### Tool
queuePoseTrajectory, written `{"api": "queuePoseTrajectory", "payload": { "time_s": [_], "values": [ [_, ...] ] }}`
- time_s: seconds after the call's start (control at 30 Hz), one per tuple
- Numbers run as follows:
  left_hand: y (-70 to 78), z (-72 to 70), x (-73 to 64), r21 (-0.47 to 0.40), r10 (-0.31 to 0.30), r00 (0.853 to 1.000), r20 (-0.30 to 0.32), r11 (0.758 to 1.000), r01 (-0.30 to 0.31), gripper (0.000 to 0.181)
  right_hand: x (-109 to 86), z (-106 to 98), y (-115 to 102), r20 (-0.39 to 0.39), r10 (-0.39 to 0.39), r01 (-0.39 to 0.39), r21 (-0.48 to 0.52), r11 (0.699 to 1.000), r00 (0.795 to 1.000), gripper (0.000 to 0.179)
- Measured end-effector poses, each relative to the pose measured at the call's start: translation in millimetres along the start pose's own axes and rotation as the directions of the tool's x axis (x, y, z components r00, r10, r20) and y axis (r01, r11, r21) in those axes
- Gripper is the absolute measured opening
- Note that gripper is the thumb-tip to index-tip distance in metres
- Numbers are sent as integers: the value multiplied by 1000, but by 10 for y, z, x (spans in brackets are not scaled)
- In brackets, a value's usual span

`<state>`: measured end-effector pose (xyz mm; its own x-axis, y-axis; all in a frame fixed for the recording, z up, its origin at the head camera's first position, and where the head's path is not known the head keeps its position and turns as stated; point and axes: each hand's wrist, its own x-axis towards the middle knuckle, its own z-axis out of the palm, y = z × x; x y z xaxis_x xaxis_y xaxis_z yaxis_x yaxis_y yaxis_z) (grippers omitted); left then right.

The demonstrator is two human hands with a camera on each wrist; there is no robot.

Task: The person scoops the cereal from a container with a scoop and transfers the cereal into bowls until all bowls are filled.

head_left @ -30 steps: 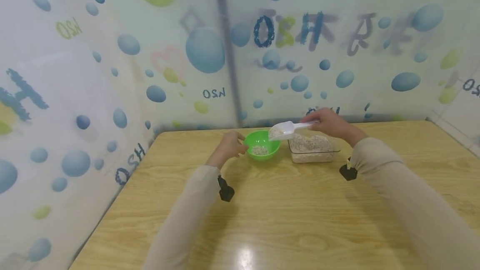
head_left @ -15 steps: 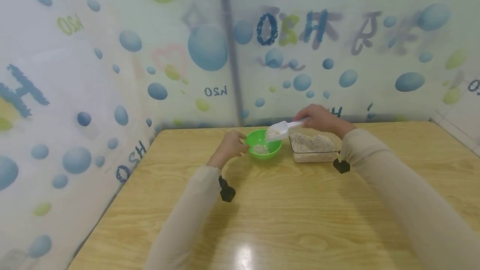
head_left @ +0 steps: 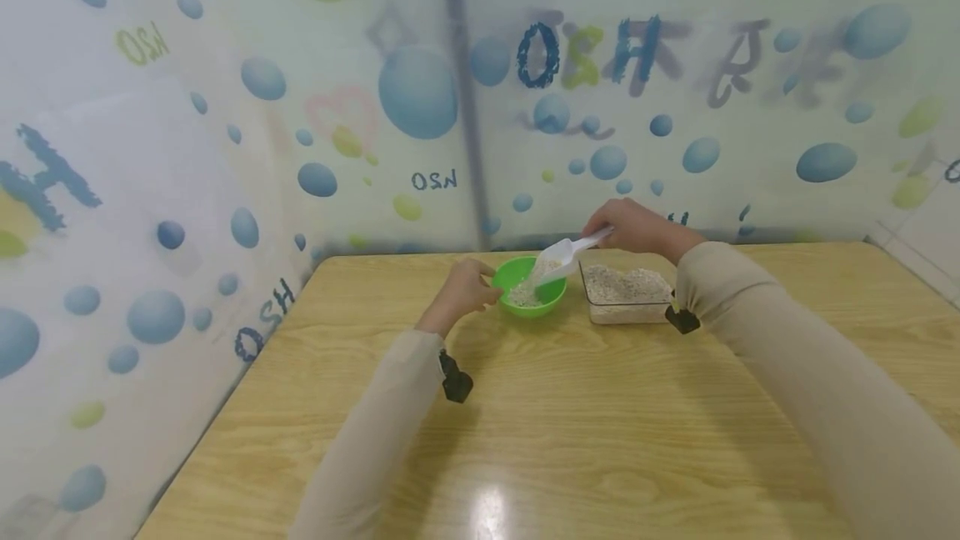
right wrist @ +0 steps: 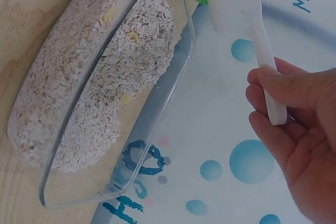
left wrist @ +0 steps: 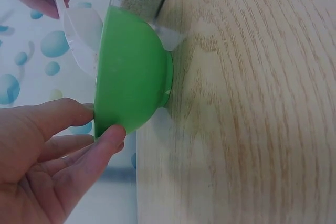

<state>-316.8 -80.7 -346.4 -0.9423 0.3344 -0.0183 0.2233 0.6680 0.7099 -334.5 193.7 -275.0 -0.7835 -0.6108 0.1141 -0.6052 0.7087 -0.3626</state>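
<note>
A green bowl [head_left: 530,309] stands on the table with a heap of oat flakes [head_left: 523,297] inside. My left hand [head_left: 462,290] pinches its left rim; the left wrist view shows the thumb on the bowl's outer wall [left wrist: 134,69] and the fingers at the rim. Above the bowl, my right hand [head_left: 630,226] grips the handle of a white scoop [head_left: 567,255]. The scoop tilts down to the left, and flakes pour from its mouth into the bowl. In the right wrist view, thumb and fingers wrap the scoop's handle [right wrist: 269,82].
A rectangular glass container [head_left: 628,315] of oat flakes stands right of the bowl, under my right forearm; yellowish bits lie among its flakes [right wrist: 94,103]. The wooden table [head_left: 570,415] meets a patterned wall [head_left: 337,107] behind and at the left.
My right hand has moved left and turned the scoop steeper over the bowl. Flakes now slide out of it, and the heap in the bowl has grown. My left hand stays at the rim.
</note>
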Motion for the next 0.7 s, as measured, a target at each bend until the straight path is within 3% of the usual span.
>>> {"api": "queuePoseTrajectory", "payload": {
  "time_s": [0.7],
  "values": [
    [3, 0, 2, 27, 20, 1000, -10, 999, -20, 40, -65, -37, -86, -22, -45, 44, -57, 997, 999, 20]
  ]
}}
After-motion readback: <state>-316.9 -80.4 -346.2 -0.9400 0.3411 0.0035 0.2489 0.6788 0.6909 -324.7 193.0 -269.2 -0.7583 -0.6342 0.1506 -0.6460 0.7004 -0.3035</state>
